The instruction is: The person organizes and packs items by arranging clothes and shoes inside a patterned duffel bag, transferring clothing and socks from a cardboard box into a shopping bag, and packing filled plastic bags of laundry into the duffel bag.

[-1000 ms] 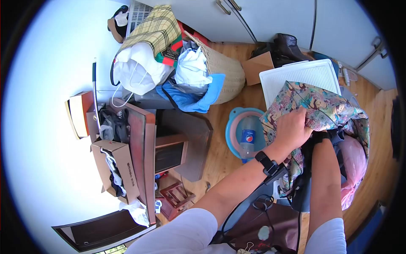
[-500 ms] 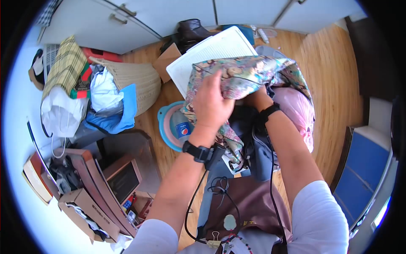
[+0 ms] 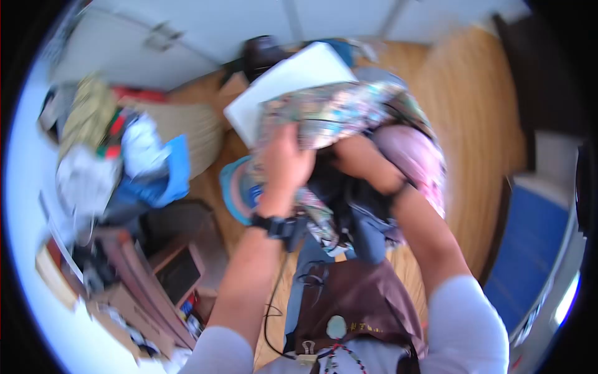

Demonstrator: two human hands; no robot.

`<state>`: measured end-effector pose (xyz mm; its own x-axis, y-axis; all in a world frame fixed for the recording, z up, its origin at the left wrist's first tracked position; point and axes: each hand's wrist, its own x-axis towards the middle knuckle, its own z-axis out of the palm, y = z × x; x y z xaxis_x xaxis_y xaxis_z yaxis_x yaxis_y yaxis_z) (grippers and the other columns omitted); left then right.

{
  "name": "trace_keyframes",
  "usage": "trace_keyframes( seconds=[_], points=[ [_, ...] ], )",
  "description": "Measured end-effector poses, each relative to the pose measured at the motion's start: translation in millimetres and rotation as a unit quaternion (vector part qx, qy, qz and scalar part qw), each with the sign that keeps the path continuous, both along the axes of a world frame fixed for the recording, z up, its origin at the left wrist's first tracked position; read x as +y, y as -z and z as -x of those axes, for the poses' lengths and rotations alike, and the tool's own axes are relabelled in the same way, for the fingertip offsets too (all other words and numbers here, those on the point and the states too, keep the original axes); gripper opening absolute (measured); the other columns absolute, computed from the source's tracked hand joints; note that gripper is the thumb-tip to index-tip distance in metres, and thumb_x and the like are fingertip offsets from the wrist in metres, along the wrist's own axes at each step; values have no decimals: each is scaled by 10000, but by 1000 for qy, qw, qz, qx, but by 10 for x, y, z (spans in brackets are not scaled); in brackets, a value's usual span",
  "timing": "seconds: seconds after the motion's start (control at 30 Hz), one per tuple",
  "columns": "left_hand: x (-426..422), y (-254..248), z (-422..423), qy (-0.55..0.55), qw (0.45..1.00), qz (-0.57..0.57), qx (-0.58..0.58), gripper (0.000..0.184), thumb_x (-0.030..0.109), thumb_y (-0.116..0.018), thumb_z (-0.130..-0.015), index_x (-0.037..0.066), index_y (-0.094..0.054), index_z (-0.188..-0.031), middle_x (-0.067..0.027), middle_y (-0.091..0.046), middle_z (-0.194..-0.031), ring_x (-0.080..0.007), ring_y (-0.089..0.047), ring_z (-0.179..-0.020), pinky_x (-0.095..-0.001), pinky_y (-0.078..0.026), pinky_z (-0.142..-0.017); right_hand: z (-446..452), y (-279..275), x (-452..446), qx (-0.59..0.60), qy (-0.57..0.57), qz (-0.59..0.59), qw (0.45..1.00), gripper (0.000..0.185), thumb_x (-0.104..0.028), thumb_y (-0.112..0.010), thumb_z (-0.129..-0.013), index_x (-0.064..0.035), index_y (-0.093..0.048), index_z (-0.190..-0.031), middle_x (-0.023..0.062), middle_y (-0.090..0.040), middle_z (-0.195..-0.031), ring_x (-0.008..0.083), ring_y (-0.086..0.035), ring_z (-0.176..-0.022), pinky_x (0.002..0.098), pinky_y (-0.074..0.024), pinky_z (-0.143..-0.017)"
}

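Observation:
A colourful patterned cloth bag [image 3: 333, 115] stands in front of me with its mouth pulled wide. My left hand [image 3: 288, 163] is closed on the bag's left edge, thumb raised against the cloth. In the bag's mouth is my right hand [image 3: 364, 163], its fingers smeared by motion and partly lost against dark fabric [image 3: 333, 190] inside. Whether those fingers hold anything does not show. Beside the right forearm, a pink plastic bag [image 3: 408, 153] bulges at the patterned bag's right side.
A white lid-like panel [image 3: 280, 84] lies behind the bag, and a blue-rimmed basin [image 3: 229, 193] is at its left. A woven basket [image 3: 196, 134] holding clothes is farther left. Wooden furniture [image 3: 134, 274] stands at the lower left, a blue cabinet [image 3: 529, 243] at the right.
My right hand has drawn back from deep under the cloth, so more of it shows. The view has shifted and blurred. My left hand keeps its hold on the bag's edge.

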<state>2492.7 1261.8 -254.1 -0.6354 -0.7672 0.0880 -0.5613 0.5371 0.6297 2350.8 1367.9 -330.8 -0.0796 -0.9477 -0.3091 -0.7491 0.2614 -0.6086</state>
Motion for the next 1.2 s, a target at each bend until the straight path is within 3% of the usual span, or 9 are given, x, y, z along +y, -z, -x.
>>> trace_keyframes(
  seconds=[0.03, 0.13, 0.27, 0.37, 0.47, 0.63, 0.9, 1.1, 1.2],
  points=[
    [50, -18, 10, -8, 1000, -5, 4, 309, 205, -626, -763, 22, -560, -1004, -198, -584, -926, -396, -561, -862, -464, -458, -724, 12, -577, 145, 46, -43, 41, 997, 394, -159, -678, -678, -66, -609, -1055, 156, -554, -1145, 332, -502, -1090, 409, -419, -907],
    [114, 53, -4, -56, 998, -29, 13, 257, 198, -614, -743, 25, -539, -916, -190, -572, -890, -394, -555, -845, -469, -458, -711, -266, -778, 700, 108, -18, 80, 991, 520, -233, -733, -642, -87, -582, -1118, 175, -498, -1184, 346, -462, -1122, 432, -384, -935],
    [170, 8, 51, -79, 996, -38, 4, 256, 188, -622, -750, 51, -565, -958, -145, -583, -903, -350, -577, -847, -426, -465, -697, -491, -71, 907, 193, 33, 47, 979, 564, -285, -738, -637, -109, -569, -1145, 210, -454, -1239, 360, -421, -1169, 426, -378, -947],
    [250, -28, 18, -70, 997, -34, -20, 270, 181, -621, -744, 45, -561, -971, -152, -575, -910, -350, -569, -866, -426, -463, -704, -413, 500, 599, 114, 73, -121, 983, 517, -291, -715, -664, -120, -578, -1132, 223, -445, -1264, 375, -417, -1176, 420, -370, -967],
    [336, -137, -105, -55, 993, -103, -15, 359, 217, -652, -748, 23, -544, -1030, -184, -566, -944, -367, -560, -890, -430, -457, -758, -243, 320, 482, 31, 42, -172, 984, 495, -285, -694, -686, -114, -570, -1134, 241, -439, -1273, 392, -423, -1168, 425, -367, -974],
    [549, -179, -757, -118, 978, -171, 25, 446, 254, -661, -791, 9, -524, -1137, -177, -585, -1054, -302, -591, -964, -360, -469, -814, -229, -57, 887, 27, 77, 72, 994, 541, -248, -673, -715, -104, -531, -1216, 263, -426, -1282, 410, -430, -1162, 452, -360, -978],
    [682, -834, -2507, -300, 927, -221, -38, 419, 266, -648, -790, 23, -558, -1119, -163, -639, -953, -281, -634, -869, -367, -503, -748, -194, -546, 1559, 64, 231, 71, 968, 492, -74, -587, -739, -31, -506, -1222, 247, -535, -1110, 413, -504, -1046, 462, -403, -908],
    [-15, -1439, -3484, -449, 782, -336, 272, 267, 143, -671, -777, -14, -570, -968, -64, -586, -753, -157, -571, -594, -270, -453, -485, -483, -800, 1576, 62, 211, 91, 971, 470, -75, -610, -718, 25, -518, -1168, 192, -606, -976, 309, -606, -871, 385, -484, -776],
    [-981, -1560, -3919, -504, 744, -259, 356, 245, 127, -656, -769, -18, -555, -940, -82, -579, -746, -147, -562, -563, -263, -438, -458, -804, -1171, 1360, 17, 182, 3, 983, 435, -54, -583, -697, 39, -537, -1119, 204, -619, -803, 323, -623, -700, 378, -503, -650]
  ],
)
